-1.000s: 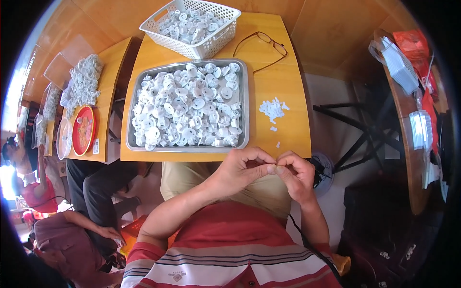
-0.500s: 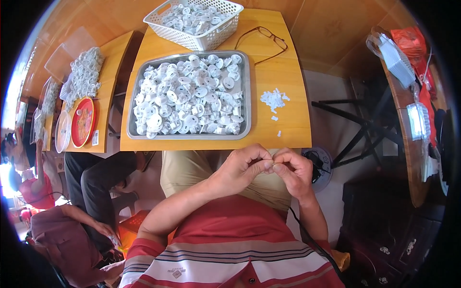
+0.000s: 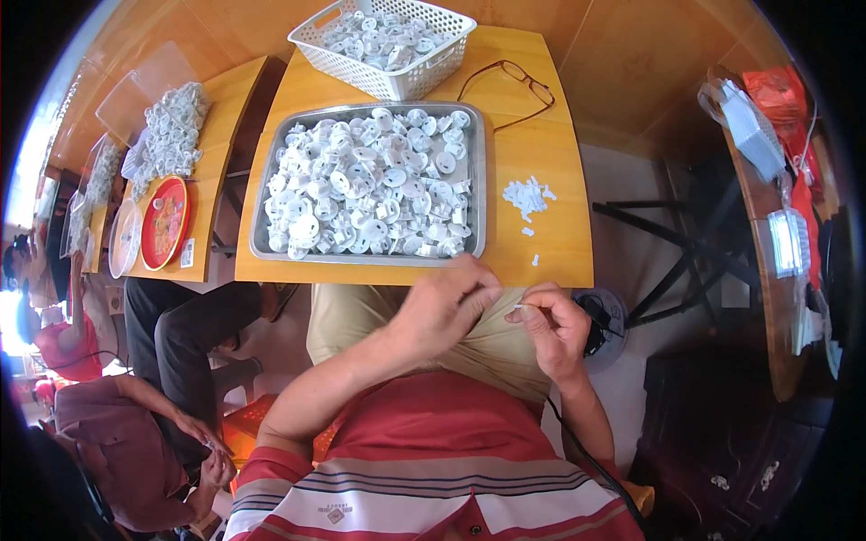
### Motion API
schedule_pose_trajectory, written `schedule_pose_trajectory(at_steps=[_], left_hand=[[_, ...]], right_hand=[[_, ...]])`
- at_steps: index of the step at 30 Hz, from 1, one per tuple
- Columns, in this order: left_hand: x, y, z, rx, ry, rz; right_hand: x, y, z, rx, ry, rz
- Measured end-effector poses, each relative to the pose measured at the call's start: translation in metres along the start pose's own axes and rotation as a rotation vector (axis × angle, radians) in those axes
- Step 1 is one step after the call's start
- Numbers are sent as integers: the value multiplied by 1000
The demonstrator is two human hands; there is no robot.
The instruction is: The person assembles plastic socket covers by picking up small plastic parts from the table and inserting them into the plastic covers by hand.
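Note:
Just past the table's near edge, my right hand (image 3: 554, 330) is closed in a pinch over my lap. A small white plastic piece (image 3: 520, 307) sticks out between its thumb and forefinger. To its left, apart from it, my left hand (image 3: 444, 307) is at the near right corner of a metal tray (image 3: 481, 180). Its fingers curl in toward the thumb, and whatever they hold is hidden. Round white plastic fittings (image 3: 361, 189) are heaped in the tray. Right of it lies a small pile of tiny white pieces (image 3: 526, 195), with a couple of loose ones nearer me.
A white perforated basket (image 3: 397, 88) of similar fittings stands behind the tray. Eyeglasses (image 3: 528, 81) lie at the table's far right. A red-rimmed dish (image 3: 185, 221) sits on the left table. Another person (image 3: 126, 442) works at lower left. A side table (image 3: 762, 234) holds packets.
My hands were together, fingertips touching. Now they are apart: the left has moved slightly up toward the tray, while the right stays over my lap with the white piece showing.

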State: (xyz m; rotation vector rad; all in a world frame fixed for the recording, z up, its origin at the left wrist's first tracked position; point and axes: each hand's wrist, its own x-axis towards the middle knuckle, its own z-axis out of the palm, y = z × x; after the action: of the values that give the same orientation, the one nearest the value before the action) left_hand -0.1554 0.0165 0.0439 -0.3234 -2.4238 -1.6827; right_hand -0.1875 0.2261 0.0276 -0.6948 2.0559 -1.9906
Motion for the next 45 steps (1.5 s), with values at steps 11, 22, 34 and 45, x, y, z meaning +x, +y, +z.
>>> schedule_pose_trajectory(at_steps=[11,22,34,45], left_hand=[[57,-40,-77,976,57,299],[52,-37,-80,794,-29,215],[29,-32,-79,-293,257,-204],[8,-35,-77,-1048,265,-256]], right_hand=[[-2,9,-2,-1,36,-18],[-2,14,-6,31,53,-2],[-2,17,-3,135,76,35],[-1,13,3,139,72,31]])
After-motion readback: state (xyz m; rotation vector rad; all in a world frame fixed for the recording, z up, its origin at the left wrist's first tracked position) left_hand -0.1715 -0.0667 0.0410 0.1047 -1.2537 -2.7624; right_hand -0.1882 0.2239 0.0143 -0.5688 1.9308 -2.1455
